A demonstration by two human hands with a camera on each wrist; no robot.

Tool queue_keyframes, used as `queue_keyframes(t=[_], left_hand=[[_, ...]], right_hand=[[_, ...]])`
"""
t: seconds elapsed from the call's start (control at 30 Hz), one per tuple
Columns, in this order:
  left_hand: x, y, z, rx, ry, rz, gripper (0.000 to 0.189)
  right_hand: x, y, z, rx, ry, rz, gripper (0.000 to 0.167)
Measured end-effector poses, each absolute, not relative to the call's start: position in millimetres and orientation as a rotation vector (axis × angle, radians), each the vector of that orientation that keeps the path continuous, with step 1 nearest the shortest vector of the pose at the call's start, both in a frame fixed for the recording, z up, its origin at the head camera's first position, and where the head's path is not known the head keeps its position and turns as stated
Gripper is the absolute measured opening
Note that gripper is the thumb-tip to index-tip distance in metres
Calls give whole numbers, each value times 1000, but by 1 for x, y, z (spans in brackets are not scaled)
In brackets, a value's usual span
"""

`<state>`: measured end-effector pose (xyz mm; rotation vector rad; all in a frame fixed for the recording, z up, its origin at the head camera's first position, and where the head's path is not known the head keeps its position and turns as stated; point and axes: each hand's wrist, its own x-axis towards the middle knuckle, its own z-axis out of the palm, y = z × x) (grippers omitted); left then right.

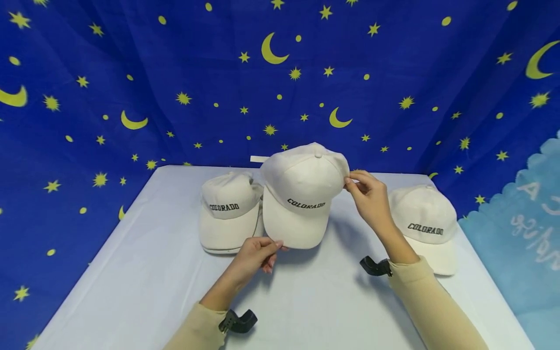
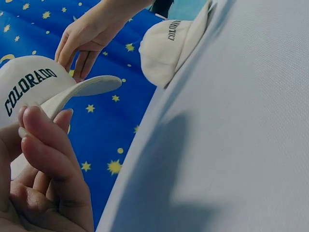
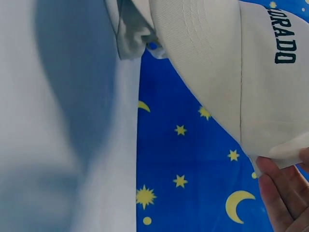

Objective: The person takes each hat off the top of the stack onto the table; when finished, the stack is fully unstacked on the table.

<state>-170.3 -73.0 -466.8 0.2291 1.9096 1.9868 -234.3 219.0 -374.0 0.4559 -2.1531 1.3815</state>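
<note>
A white baseball cap (image 1: 302,180) with COLORADO across its front is held up over the middle of the table, its brim toward me. My left hand (image 1: 255,257) pinches the front edge of the brim between thumb and fingers. At the cap's right side, my right hand (image 1: 369,197) pinches the fabric near its lower edge, and the right wrist view shows those fingers (image 3: 277,188) curled under the edge. In the left wrist view the left fingers (image 2: 53,150) close on the brim. The cap's back is hidden.
Left of the held cap sit white COLORADO caps (image 1: 229,214), apparently stacked. Another matching cap (image 1: 424,228) lies at the right, partly behind my right forearm. A white cloth covers the table (image 1: 144,272). Behind hangs a blue curtain (image 1: 210,73) with moons and stars.
</note>
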Motion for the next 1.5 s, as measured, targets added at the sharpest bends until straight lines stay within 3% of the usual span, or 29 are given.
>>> queue_keyframes(t=[0.6,0.93,1.3,1.5], left_hand=[[-178,-38,-469,207,1877,1938,33],[-182,-26,-470,239,1869,1893,35],[-183,-5,-475,245,1824,1868,33],[-184,2,-475,226,1863,1834,34]], right_hand=[[-246,266,-400,331,-2182,1370,18],[-223,267,-380,326,-2222,1296,17],[-220,283,-382,242,-2267,1253,17],[-234,301,-403,200,-2285,1242,18]])
